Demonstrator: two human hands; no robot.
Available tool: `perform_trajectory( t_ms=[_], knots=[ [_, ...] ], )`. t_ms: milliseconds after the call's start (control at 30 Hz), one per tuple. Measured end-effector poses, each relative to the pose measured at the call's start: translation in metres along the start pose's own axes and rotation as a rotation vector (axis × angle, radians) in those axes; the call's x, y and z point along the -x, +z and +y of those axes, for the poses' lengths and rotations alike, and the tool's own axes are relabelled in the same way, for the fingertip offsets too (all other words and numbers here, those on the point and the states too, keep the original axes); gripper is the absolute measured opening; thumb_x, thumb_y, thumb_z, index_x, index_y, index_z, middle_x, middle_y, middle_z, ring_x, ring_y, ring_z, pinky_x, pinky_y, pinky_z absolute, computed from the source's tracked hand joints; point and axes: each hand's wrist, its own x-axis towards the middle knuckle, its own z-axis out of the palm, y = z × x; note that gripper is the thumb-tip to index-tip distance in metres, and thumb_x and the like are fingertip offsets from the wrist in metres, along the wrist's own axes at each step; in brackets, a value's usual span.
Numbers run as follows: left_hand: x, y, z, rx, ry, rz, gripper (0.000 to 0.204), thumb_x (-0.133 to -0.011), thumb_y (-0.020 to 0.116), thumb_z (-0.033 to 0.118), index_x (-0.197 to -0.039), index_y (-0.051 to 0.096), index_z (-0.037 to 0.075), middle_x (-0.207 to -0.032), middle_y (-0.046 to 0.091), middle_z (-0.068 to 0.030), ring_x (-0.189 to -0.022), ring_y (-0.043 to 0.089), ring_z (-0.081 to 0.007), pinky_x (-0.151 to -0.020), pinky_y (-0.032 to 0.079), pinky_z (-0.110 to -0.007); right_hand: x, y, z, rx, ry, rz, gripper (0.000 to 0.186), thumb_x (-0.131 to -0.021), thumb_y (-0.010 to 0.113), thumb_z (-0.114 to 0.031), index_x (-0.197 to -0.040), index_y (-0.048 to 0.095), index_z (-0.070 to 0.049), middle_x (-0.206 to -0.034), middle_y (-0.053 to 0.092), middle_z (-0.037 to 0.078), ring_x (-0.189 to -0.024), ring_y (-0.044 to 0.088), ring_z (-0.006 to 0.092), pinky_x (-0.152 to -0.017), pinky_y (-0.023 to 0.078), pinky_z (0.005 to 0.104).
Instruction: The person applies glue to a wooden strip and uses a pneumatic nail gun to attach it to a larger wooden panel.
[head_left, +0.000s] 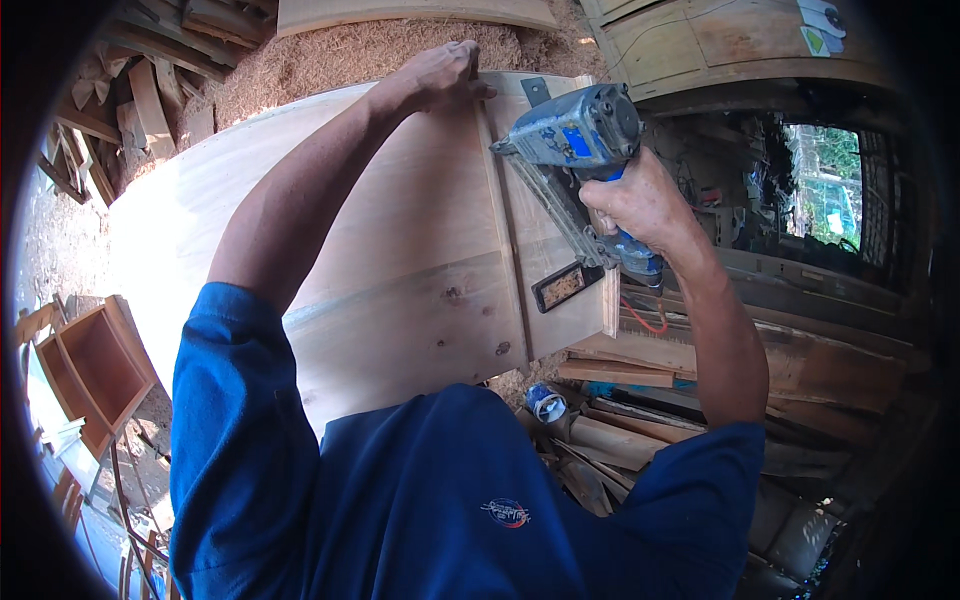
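Note:
My right hand (pixel 640 205) is closed round the handle of a worn blue-grey nail gun (pixel 570 132). The gun is over the right part of a broad plywood panel (pixel 400 210), its nose toward a thin wooden strip (pixel 507 240); whether the two touch I cannot tell. That strip runs from the panel's far edge to its near edge. At the far end of the strip, my left hand (pixel 445 78) has its fingers curled, pinching the strip there. Near the gun's magazine, a black rectangular frame (pixel 566 287) lies on the panel. A dark metal plate (pixel 536 92) is at the far edge.
Shavings (pixel 340 60) cover the floor beyond the panel. Scrap wood (pixel 150 105) is piled far left, and a reddish wooden drawer box (pixel 97 370) stands at left. Stacked boards (pixel 640 420) and a paint-marked can (pixel 546 402) are at right. An orange hose (pixel 650 322) hangs below the gun.

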Motion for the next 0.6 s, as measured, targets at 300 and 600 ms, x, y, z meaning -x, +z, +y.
perform_trajectory(
  t_ms=[300,600],
  knots=[
    [0.0,0.002,0.0,-0.07,0.029,0.039,0.045,-0.088,0.069,0.044,-0.096,0.057,0.001,-0.096,0.061,-0.0168,-0.095,0.061,-0.0315,-0.084,0.048,-0.041,0.011,0.004,0.009,-0.133,-0.056,-0.013,0.006,-0.076,0.062,-0.005,-0.08,0.059,-0.002,-0.069,0.056,0.0,-0.058,0.05,0.0072,-0.053,0.043,0.0295],
    [0.0,0.001,0.0,-0.067,0.041,0.039,0.045,-0.088,0.07,0.043,-0.096,0.057,0.001,-0.095,0.061,-0.0164,-0.095,0.061,-0.0313,-0.083,0.048,-0.04,0.028,0.003,-0.006,0.016,-0.034,-0.004,0.027,-0.075,0.067,-0.013,-0.098,0.068,0.001,-0.085,0.069,0.009,-0.08,0.062,0.0157,-0.08,0.05,0.0353]
  ],
)
